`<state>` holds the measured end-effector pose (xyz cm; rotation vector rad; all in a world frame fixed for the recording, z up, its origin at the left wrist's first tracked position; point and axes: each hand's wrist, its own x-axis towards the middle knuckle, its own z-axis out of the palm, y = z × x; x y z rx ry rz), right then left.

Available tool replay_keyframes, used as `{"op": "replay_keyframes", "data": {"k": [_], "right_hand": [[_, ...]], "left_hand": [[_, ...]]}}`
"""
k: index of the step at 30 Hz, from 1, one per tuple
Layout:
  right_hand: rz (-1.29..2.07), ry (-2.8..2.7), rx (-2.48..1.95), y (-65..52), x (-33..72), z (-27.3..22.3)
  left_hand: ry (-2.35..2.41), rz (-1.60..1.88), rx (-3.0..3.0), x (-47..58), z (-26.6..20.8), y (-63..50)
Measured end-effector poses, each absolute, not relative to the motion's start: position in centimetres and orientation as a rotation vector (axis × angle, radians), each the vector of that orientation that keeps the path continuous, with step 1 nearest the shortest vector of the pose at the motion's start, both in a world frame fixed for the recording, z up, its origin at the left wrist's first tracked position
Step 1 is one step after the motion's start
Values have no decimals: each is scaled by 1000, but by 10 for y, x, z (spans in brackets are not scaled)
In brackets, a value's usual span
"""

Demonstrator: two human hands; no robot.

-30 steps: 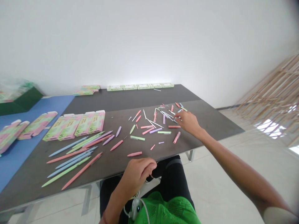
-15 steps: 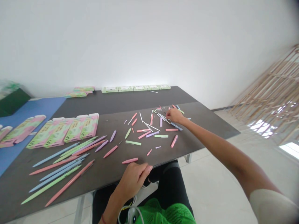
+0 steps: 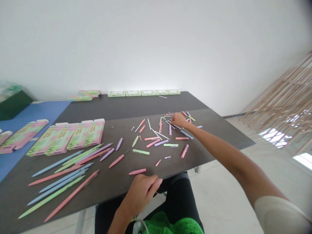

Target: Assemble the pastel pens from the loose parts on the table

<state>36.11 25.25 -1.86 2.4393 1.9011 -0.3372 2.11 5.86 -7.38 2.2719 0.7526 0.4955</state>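
Note:
My right hand (image 3: 178, 119) reaches to the far part of the loose pen parts, its fingers pinched together and pointing down; what they hold is hidden. Beside it lie thin white refills (image 3: 162, 135), a purple barrel (image 3: 170, 130) and a blue barrel (image 3: 187, 135). My left hand (image 3: 141, 190) rests at the table's near edge with curled fingers; I cannot see what is inside them. Just beyond it is a pink pen barrel part (image 3: 137, 172). Other pink, green and purple parts are scattered between the hands, including a green barrel (image 3: 140, 151).
Several whole pens, such as a pink pen (image 3: 71, 196), lie at the left of the dark table (image 3: 136, 109). Behind them are printed pen boxes (image 3: 57, 139). A row of green boxes (image 3: 133, 93) stands by the wall. A dark green bin (image 3: 14, 105) is far left.
My right hand has shifted slightly left over the pile and stays pinched. My left hand remains at the table edge. The view has moved a little.

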Motion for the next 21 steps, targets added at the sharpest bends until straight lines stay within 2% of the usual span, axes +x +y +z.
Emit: {"op": "replay_keyframes", "data": {"k": [6,11,19,21], "right_hand": [[-281,1903,2595,242,358,-7],[-274,2123,2649,217,358,19],[-704,2542,2516,139,347,43],[-724,2735,2467,115,341,45]], "left_hand": [[742,519,2275,21,-74,59],[754,538,2288,22,-73,59],[780,505,2291,23,-72,61],[787,507,2312,24,-72,60]]}}
